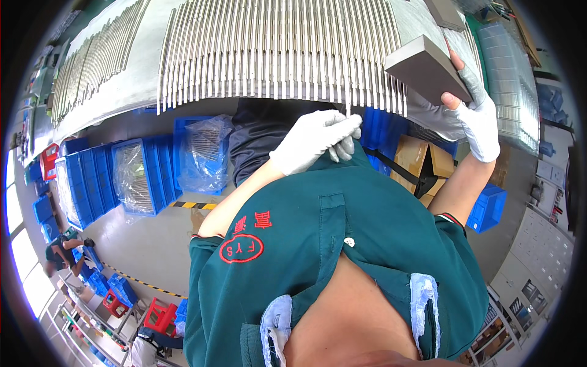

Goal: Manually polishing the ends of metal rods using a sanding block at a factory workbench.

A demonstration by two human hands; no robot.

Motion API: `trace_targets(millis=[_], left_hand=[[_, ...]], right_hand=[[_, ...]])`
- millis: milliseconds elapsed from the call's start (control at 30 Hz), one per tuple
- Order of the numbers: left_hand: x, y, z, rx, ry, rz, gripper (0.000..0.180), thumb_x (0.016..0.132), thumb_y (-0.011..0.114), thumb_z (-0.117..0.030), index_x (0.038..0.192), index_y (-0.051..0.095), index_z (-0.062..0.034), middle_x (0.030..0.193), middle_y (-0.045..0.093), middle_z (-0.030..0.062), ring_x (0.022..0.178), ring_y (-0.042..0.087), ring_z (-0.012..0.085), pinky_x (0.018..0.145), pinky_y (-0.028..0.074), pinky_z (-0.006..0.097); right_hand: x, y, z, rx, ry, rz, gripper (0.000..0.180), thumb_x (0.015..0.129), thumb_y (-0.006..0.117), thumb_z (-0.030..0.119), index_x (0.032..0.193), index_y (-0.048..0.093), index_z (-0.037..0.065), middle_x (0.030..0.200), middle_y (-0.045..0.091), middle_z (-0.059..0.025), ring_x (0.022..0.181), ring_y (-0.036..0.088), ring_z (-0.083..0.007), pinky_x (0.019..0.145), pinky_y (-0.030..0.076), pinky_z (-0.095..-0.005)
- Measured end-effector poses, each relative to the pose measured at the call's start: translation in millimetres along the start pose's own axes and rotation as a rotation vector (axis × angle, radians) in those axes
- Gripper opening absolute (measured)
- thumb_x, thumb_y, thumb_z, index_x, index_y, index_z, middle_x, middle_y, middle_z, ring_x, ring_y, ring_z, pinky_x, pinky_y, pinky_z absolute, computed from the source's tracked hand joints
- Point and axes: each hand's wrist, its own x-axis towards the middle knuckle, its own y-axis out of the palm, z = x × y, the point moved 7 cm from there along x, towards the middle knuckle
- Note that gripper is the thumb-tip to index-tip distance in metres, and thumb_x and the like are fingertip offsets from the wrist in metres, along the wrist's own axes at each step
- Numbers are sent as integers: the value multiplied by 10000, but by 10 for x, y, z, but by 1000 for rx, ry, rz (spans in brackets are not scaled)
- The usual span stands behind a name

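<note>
A row of slim metal rods [275, 55] lies side by side across the work table, their near ends sticking out past its edge. My left hand [315, 137], in a white glove, is closed with thumb and fingers pinching the near end of one metal rod [348, 101] that juts out of the row. Raised over the right end of the row is a dark grey rectangular block [428, 70]. My right hand [468, 116] grips it from the right; its white glove leaves the thumb and a fingertip bare. The block hides part of the table.
More thin rods [101, 52] lie on the table's left. A second grey block [445, 13] sits at the far right, near stacked clear plastic trays [504, 79]. Below the table stand blue bins [92, 183] with bagged rods and a cardboard box [413, 162]. Other people are at lower left.
</note>
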Motion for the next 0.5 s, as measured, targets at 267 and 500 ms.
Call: trace_targets(millis=[267,500], left_hand=[[-24,10,-68,-159,75,-8,382,937,520,-331,984,625,34,777,645,86,663,601,118,610,473,229],[-22,50,-8,-119,54,107,384,953,488,-300,1052,616,48,828,651,83,693,587,109,650,470,226]], right_hand=[[31,-66,72,1,-100,-170,636,758,750,171,1327,485,75,1329,479,-111,1186,470,-194,980,403,-300],[39,-357,-100,245,-104,-508,719,754,772,223,1350,418,31,1272,510,-114,1131,501,-201,991,375,-306]])
